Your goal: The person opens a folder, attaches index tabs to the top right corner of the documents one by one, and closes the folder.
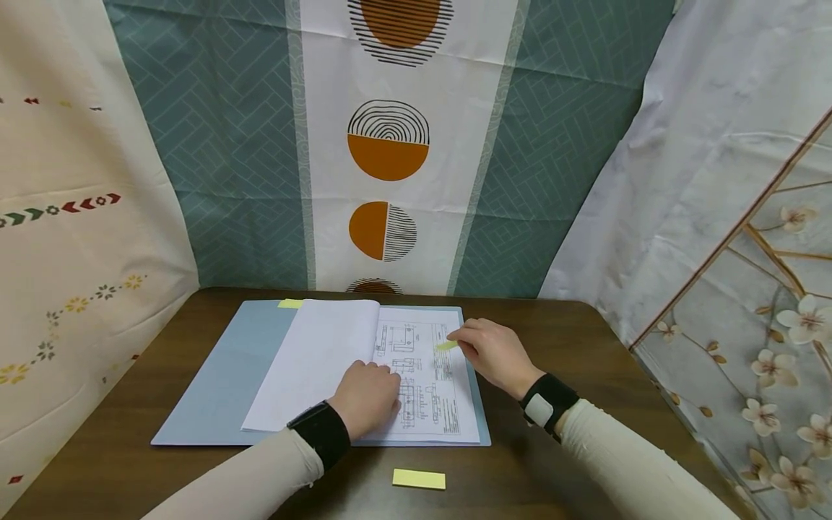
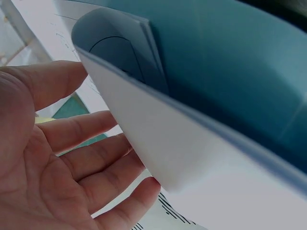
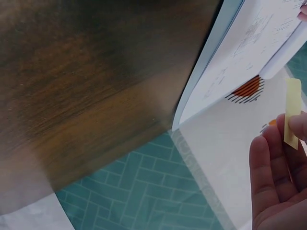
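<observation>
A blue folder [image 1: 214, 390] lies spread on the table with a stack of printed sheets in it. The left leaf [image 1: 312, 361] is blank and turned over; the right page [image 1: 455, 404] carries technical drawings. My left hand [image 1: 367, 401] rests on the right page near the fold, its fingers [image 2: 110, 187] loosely bent and touching the paper in the left wrist view. Between thumb and fingers, my right hand [image 1: 497, 352] pinches a yellow sticky note [image 3: 293, 105] over the right page's right edge. Whether the note touches the page cannot be told.
In front of the folder, a yellow sticky-note pad [image 1: 419, 479] lies on the brown wooden table [image 1: 546, 325]. Another yellow tab [image 1: 289, 303] shows at the left leaf's top edge. Patterned cloths [image 1: 247, 144] hang behind and at both sides.
</observation>
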Demonstrator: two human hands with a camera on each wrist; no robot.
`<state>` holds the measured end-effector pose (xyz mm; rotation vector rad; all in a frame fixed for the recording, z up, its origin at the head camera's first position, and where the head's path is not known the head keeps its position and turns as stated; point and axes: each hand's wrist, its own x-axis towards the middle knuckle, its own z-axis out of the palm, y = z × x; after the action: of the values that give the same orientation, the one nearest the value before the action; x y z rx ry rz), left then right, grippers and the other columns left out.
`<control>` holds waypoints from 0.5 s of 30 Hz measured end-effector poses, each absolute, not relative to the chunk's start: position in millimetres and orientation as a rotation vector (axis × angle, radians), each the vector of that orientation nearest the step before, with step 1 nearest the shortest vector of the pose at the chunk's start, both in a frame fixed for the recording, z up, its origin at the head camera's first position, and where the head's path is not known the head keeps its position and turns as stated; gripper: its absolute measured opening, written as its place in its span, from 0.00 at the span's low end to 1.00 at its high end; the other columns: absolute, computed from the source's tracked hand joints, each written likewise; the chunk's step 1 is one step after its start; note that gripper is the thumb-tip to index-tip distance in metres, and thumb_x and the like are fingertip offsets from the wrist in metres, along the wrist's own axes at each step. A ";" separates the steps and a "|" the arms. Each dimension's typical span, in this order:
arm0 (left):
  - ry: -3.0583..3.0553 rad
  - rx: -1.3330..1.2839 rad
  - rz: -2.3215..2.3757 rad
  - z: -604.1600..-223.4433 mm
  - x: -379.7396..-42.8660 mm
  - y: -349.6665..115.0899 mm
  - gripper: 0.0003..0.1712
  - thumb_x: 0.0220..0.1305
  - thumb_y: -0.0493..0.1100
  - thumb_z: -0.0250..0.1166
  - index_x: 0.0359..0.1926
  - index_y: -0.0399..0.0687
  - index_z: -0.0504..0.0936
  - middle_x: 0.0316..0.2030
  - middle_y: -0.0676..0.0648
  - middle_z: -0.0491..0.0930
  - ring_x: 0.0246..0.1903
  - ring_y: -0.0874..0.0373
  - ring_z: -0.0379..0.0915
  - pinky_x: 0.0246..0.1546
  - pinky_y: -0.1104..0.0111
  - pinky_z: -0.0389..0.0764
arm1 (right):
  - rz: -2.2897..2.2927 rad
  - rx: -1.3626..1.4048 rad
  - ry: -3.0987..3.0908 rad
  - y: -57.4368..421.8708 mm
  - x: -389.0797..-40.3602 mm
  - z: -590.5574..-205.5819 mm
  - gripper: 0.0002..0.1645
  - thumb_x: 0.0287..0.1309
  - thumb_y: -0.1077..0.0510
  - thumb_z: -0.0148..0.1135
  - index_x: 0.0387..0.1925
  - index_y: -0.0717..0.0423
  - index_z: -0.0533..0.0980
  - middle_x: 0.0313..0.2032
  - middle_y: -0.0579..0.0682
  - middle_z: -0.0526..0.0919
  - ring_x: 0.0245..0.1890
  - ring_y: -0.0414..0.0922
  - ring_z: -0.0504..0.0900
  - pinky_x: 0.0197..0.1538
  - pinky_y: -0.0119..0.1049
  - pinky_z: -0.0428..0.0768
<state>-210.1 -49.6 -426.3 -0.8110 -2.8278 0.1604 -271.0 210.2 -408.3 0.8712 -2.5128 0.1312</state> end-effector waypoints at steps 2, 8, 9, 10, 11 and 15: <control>-2.830 -0.807 0.168 -427.7 -210.8 -49.0 0.16 0.59 0.55 0.69 0.37 0.47 0.86 0.28 0.48 0.82 0.27 0.54 0.74 0.37 0.59 0.76 | 0.136 0.860 -2.515 208.6 -274.5 -408.3 0.14 0.55 0.58 0.72 0.45 0.44 0.86 0.40 0.39 0.83 0.37 0.36 0.75 0.45 0.28 0.76; -2.834 -0.816 0.176 -428.0 -211.6 -48.7 0.17 0.59 0.55 0.69 0.38 0.47 0.86 0.28 0.47 0.81 0.28 0.53 0.75 0.37 0.58 0.76 | 0.162 0.831 -2.521 206.5 -287.3 -408.9 0.11 0.56 0.58 0.72 0.42 0.45 0.86 0.36 0.38 0.82 0.33 0.36 0.75 0.42 0.29 0.77; -2.838 -0.814 0.176 -428.0 -211.5 -48.7 0.16 0.59 0.55 0.69 0.38 0.47 0.86 0.28 0.47 0.81 0.28 0.53 0.75 0.36 0.58 0.76 | 0.157 0.829 -2.524 206.8 -290.4 -409.0 0.11 0.56 0.58 0.71 0.42 0.45 0.86 0.35 0.38 0.82 0.32 0.36 0.75 0.42 0.29 0.77; -2.841 -0.814 0.179 -428.1 -211.7 -48.5 0.16 0.59 0.55 0.69 0.38 0.47 0.86 0.27 0.47 0.81 0.27 0.53 0.74 0.36 0.58 0.75 | 0.152 0.824 -2.524 207.5 -293.5 -408.8 0.10 0.56 0.58 0.71 0.42 0.45 0.85 0.35 0.38 0.82 0.32 0.36 0.76 0.42 0.29 0.77; -2.844 -0.813 0.178 -428.1 -212.0 -48.2 0.16 0.59 0.55 0.69 0.37 0.47 0.86 0.27 0.48 0.81 0.27 0.54 0.74 0.35 0.59 0.75 | 0.151 0.820 -2.523 208.5 -296.6 -408.6 0.10 0.56 0.58 0.71 0.41 0.46 0.85 0.34 0.38 0.83 0.31 0.36 0.76 0.42 0.30 0.78; -2.848 -0.823 0.163 -426.8 -213.9 -45.3 0.15 0.59 0.54 0.69 0.36 0.47 0.86 0.26 0.48 0.81 0.25 0.54 0.72 0.33 0.59 0.74 | 0.119 0.773 -2.514 215.8 -309.7 -407.7 0.08 0.57 0.59 0.70 0.40 0.47 0.85 0.35 0.40 0.84 0.32 0.38 0.79 0.41 0.33 0.79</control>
<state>-213.9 -45.3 -426.8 -0.8231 -2.8476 0.1625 -309.7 215.8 -407.7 0.7727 -2.5136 0.1188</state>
